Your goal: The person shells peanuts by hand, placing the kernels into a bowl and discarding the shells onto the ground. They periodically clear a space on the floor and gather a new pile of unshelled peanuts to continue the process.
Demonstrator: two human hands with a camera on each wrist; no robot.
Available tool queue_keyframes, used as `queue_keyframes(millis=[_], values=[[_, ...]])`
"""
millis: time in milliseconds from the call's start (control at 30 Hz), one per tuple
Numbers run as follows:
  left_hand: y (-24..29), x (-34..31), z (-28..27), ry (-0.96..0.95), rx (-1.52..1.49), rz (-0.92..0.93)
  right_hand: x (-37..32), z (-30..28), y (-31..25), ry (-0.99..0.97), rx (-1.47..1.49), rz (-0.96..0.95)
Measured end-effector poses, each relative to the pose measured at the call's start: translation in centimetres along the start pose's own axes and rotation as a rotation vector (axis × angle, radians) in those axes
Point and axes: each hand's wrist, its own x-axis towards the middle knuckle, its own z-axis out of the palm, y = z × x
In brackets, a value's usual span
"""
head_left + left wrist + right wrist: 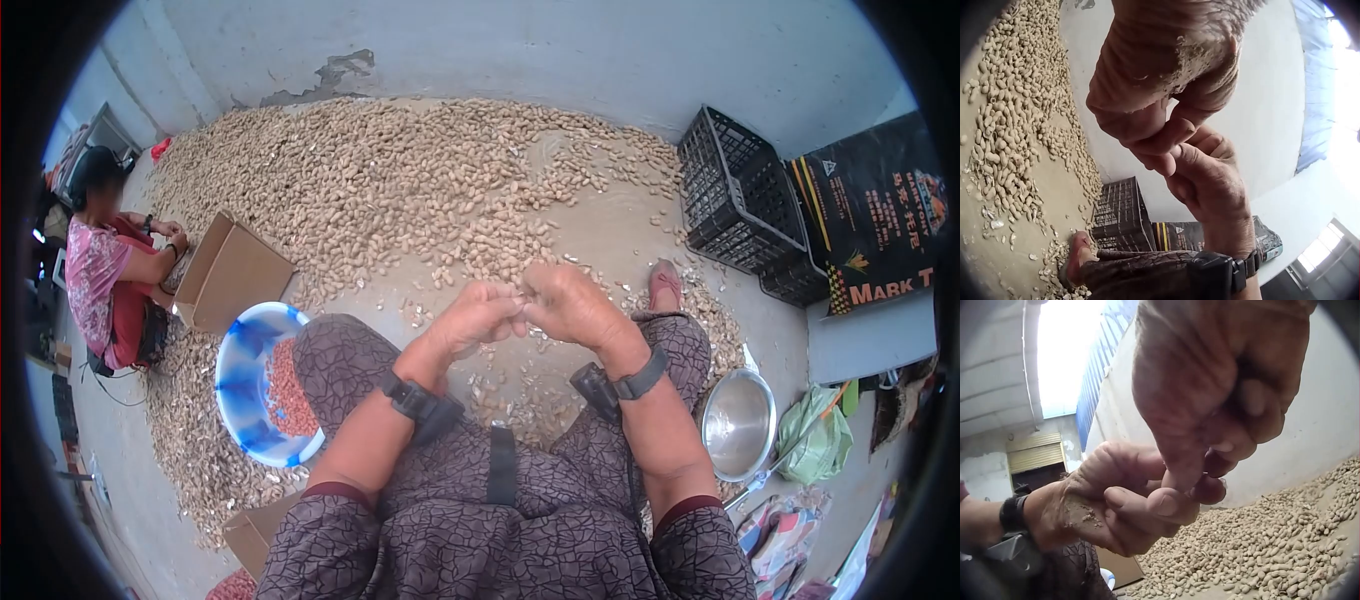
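Note:
My left hand (pixel 472 322) and right hand (pixel 575 308) meet fingertip to fingertip in front of my knees, above the floor. Thumbs and curled fingers of both pinch a small peanut, almost wholly hidden between them. In the left wrist view, dusty grit clings to the palm side of my left hand (pixel 1166 75), and the right hand (pixel 1210 184) reaches it from below. The right wrist view has my right hand (pixel 1210 375) coming down from above onto the left fingertips (pixel 1163 505). Unshelled peanuts (pixel 400 190) lie in a broad heap beyond the hands.
A blue-and-white basin (pixel 232 385) with reddish shelled kernels (pixel 288 395) stands by my left knee, near a cardboard box (pixel 235 275). Another person (pixel 115 260) squats at far left. A metal bowl (pixel 738 425), green bag (pixel 815 435) and black crates (pixel 735 195) are on the right.

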Motion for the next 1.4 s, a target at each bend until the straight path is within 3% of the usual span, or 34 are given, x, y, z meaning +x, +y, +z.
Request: queue_keyframes(millis=[233,400,567,667,733,767,833,900,967,1067,1167,1333,1400], values=[[0.5,0.1,0.3,0.073,-0.092,-0.1,0.0,-0.4,-0.8,-0.113,0.13,0.023],[0.6,0.1,0.6,0.094,-0.245,-0.116,-0.1,0.0,-0.4,-0.049,0.123,-0.025],[0.2,0.4,0.5,0.079,-0.208,-0.113,-0.1,0.1,-0.3,-0.028,0.13,-0.023],[0.1,0.6,-0.1,0.131,-0.214,-0.143,-0.2,-1.0,-0.6,-0.031,0.204,0.03],[-0.2,0.6,-0.8,0.176,-0.227,-0.167,-0.5,-2.8,-0.2,-0.231,0.24,0.21],[-0.3,0.6,-1.1,0.179,-0.263,-0.152,-0.9,-2.9,1.2,-0.373,0.232,0.247],[-0.4,0.7,-1.0,0.175,-0.294,-0.14,-1.1,-3.6,0.8,-0.388,0.265,0.323],[-0.6,0.4,-0.4,0.146,-0.155,0.007,-1.1,-4.2,0.0,-0.405,0.298,0.399],[-0.5,0.1,0.4,0.091,-0.118,0.069,-0.4,-4.0,-1.3,-0.293,0.366,0.578],[-0.6,0.1,1.6,0.058,0.013,0.153,0.2,-2.6,-2.0,-0.174,0.546,0.645],[-1.0,0.3,2.1,0.104,0.138,0.201,0.4,-0.1,-1.4,-0.079,0.533,0.601],[-1.0,0.5,2.1,0.097,0.097,0.322,0.7,0.0,-1.8,-0.134,0.711,0.72],[-1.3,0.5,1.6,0.201,0.173,0.362,0.8,-0.6,-1.9,-0.128,0.805,0.736]])
